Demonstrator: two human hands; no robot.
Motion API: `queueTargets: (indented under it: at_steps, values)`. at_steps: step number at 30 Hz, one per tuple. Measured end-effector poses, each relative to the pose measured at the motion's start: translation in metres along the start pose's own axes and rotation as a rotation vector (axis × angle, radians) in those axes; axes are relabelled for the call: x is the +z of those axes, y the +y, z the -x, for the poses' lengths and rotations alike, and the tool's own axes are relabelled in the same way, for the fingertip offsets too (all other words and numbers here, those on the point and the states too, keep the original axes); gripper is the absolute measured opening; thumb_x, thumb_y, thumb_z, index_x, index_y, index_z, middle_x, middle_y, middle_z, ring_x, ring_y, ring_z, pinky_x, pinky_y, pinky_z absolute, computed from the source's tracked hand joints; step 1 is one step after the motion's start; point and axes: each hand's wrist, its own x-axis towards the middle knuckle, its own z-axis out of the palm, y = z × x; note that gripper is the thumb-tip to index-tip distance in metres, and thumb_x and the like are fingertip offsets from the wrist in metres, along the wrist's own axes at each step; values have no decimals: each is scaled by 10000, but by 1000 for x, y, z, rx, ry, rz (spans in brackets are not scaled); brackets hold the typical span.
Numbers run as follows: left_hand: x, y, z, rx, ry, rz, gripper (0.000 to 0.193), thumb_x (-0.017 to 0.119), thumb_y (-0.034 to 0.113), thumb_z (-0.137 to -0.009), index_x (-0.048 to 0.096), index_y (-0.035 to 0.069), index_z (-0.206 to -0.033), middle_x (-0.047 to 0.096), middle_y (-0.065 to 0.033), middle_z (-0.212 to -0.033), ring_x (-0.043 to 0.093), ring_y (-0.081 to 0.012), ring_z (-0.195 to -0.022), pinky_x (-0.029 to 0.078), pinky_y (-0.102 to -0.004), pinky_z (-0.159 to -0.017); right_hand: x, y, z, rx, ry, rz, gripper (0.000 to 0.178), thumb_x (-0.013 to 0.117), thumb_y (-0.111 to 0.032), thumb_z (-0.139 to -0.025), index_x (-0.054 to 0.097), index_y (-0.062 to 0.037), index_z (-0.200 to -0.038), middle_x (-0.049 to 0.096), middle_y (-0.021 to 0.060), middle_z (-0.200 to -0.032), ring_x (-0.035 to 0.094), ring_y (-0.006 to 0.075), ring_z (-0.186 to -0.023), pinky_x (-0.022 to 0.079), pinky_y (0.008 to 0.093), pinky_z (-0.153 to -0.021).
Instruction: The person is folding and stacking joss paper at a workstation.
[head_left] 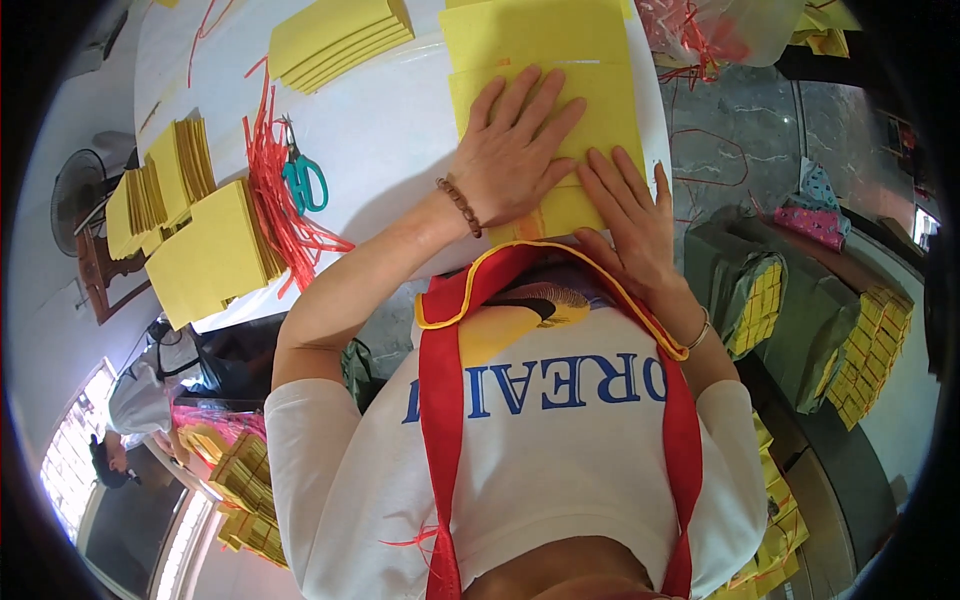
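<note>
My left hand [515, 150] lies flat with its fingers spread on yellow paper sheets [607, 110] at the table's near right edge. Beside it, my right hand [638, 225] rests on the sheets' right side, fingers stretched out and apart. The sheets overlap one another, and a small orange mark shows on the paper below my left palm. Neither hand grips anything. To the left lies a bundle of red plastic strings [270, 185], with green-handled scissors [303, 177] against its right side.
Fanned yellow paper stacks lie on the white table [390, 130]: one at the back [340, 40], others at the left [212, 250]. On the right are green-wrapped bundles of yellow paper [735, 280] and a clear plastic bag [735, 30]. Another person [150, 390] is at the lower left.
</note>
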Motion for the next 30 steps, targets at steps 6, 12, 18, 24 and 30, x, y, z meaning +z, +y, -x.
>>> queueTargets:
  at_steps: [6, 12, 18, 24, 30]
  values:
    - [-28, -1, 7, 125, 134, 100, 483, 645, 207, -760, 510, 113, -1214, 473, -126, -1243, 447, -307, -1103, 356, -408, -915, -4, 1, -3, -7, 3, 15, 580, 541, -418, -828, 437, -113, -1310, 381, 55, -1391, 303, 258, -1311, 157, 573, -1035]
    - [-32, 5, 14, 210, -101, -190, 406, 594, 180, -728, 539, 44, -1106, 537, -116, -1042, 519, -262, -902, 443, -329, -729, -7, 0, -4, -29, 3, -34, 578, 527, -410, -840, 428, -98, -1317, 383, 61, -1390, 283, 265, -1322, 167, 537, -1051]
    - [-26, 21, 5, 148, -140, -329, 362, 527, 169, -741, 545, 14, -1067, 555, -101, -897, 518, -208, -800, 447, -316, -650, -21, 34, -5, 166, 46, -993, 550, 409, -423, -914, 417, -40, -1309, 445, 110, -1334, 344, 246, -1286, 225, 430, -1055]
    - [-56, -20, -1, 227, 179, -24, 362, 566, 61, -702, 581, 22, -1062, 595, -99, -912, 551, -242, -774, 468, -339, -665, -10, 48, -6, 393, 552, -1338, 514, 316, -403, -959, 419, -20, -1284, 493, 140, -1265, 467, 262, -1179, 335, 352, -973]
    - [-134, -128, -6, 28, 515, -247, 411, 563, -46, -710, 589, 77, -1102, 622, -107, -1027, 561, -300, -927, 465, -365, -788, 8, 74, 6, 492, 619, -1528, 420, 394, -352, -955, 476, -40, -1224, 563, 90, -1131, 540, 205, -1047, 408, 324, -863]
